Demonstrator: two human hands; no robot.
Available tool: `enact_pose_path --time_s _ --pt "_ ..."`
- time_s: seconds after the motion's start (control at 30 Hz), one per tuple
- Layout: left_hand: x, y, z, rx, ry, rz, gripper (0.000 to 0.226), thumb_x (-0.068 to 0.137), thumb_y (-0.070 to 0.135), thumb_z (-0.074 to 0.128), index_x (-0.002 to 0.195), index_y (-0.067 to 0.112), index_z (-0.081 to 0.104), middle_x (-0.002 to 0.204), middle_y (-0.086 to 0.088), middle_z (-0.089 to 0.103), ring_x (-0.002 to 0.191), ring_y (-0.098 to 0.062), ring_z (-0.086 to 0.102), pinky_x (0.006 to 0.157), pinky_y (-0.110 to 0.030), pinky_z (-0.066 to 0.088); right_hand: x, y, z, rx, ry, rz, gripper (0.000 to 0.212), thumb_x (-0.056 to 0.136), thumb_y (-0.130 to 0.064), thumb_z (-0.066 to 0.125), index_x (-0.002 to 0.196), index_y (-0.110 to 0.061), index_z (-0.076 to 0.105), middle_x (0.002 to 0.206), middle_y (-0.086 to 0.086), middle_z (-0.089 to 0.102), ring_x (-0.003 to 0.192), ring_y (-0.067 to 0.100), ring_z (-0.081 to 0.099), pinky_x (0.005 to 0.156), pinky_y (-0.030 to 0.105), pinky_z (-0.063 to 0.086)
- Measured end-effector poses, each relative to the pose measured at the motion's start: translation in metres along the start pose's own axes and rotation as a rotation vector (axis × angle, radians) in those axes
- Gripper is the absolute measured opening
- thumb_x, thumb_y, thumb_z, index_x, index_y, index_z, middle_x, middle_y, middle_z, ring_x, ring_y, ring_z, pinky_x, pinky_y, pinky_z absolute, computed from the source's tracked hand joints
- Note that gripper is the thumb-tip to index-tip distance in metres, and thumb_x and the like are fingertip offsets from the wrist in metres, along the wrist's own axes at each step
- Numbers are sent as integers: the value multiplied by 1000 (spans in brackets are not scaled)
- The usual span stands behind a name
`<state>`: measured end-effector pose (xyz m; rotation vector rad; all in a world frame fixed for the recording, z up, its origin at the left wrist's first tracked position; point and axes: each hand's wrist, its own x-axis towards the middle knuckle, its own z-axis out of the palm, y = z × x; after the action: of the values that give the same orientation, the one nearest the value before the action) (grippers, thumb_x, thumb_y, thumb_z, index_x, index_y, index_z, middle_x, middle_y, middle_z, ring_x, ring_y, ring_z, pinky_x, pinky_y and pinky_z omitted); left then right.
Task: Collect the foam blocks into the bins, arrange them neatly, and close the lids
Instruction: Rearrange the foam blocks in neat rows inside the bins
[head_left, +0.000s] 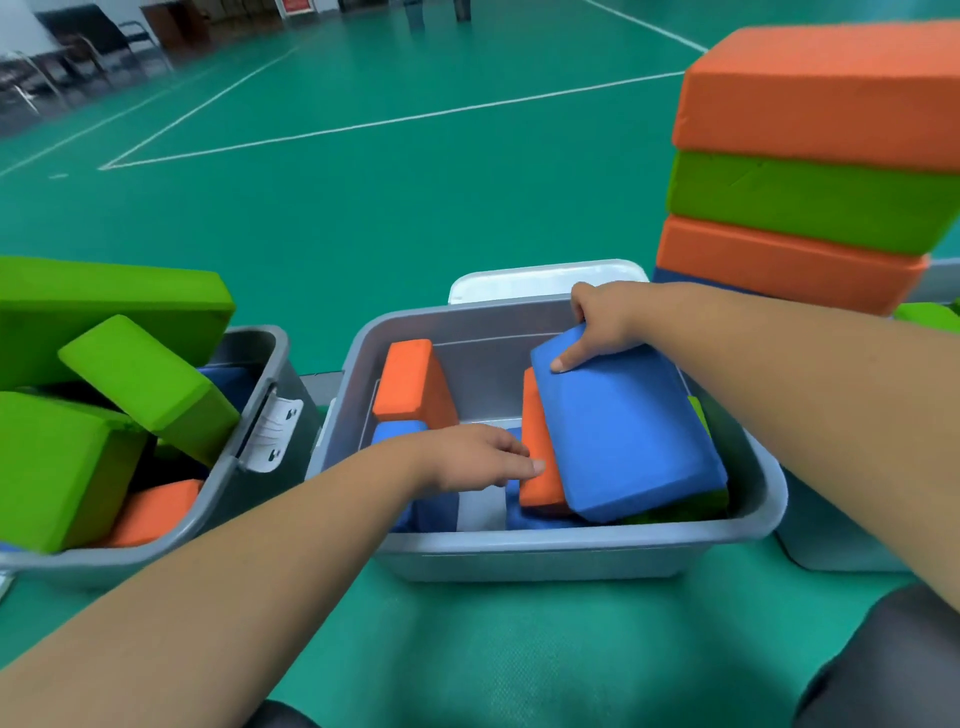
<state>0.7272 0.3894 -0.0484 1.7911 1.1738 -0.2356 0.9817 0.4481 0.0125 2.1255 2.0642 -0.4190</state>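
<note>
A grey bin (571, 548) stands in front of me on the green floor. Inside it a large blue foam block (628, 431) lies tilted on the right. My right hand (597, 322) grips its far corner, thumb on the top face. Beside it an orange block (537, 452) stands on edge, and my left hand (478, 457) touches it with straight fingers. Another orange block (410, 384) stands upright at the bin's far left, above a small blue block (397, 431). A green block (680, 512) shows under the large blue one.
A second grey bin (249, 415) at the left is heaped with green blocks (135, 384) and an orange one (156, 512). A stack of orange and green blocks (810, 171) rises at the right. A white lid (540, 278) lies behind the middle bin. Chairs stand far left.
</note>
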Motion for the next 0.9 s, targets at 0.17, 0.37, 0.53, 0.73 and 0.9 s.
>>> enact_pose_path --time_s 0.17,0.37,0.53,0.73,0.9 --pt "12 13 22 -482 -74 -17 54 93 53 71 128 12 68 117 -2 76 94 -16 71 106 -42 55 -3 -8 -14 -87 54 45 60 79 -74 71 87 -16 59 108 11 64 97 33 58 82 37 49" --pt "2 29 14 -605 22 -2 32 96 46 71 106 15 70 92 0 66 84 -26 65 92 -45 59 -12 -9 -31 0 -57 121 56 90 -70 59 116 -20 63 121 9 58 102 30 52 88 37 46" --pt "-2 22 -2 -625 65 13 38 98 44 69 117 11 70 107 -6 74 82 -24 70 86 -39 60 -16 -11 -43 252 -97 159 60 77 -72 74 109 -21 70 111 2 70 90 28 72 75 40 60" --pt "-15 -7 -40 -54 443 -8 59 93 52 72 140 17 61 136 1 66 109 -12 65 93 -25 48 -13 -44 -41 574 -115 245 50 88 -50 71 120 -12 60 116 15 65 98 38 70 89 58 58" --pt "-17 -38 -52 304 455 -155 54 95 59 64 133 22 66 131 -2 67 118 -23 60 98 -33 48 -22 -90 -5 658 -331 261 39 89 -41 64 115 -13 61 117 17 66 98 35 71 82 55 59"
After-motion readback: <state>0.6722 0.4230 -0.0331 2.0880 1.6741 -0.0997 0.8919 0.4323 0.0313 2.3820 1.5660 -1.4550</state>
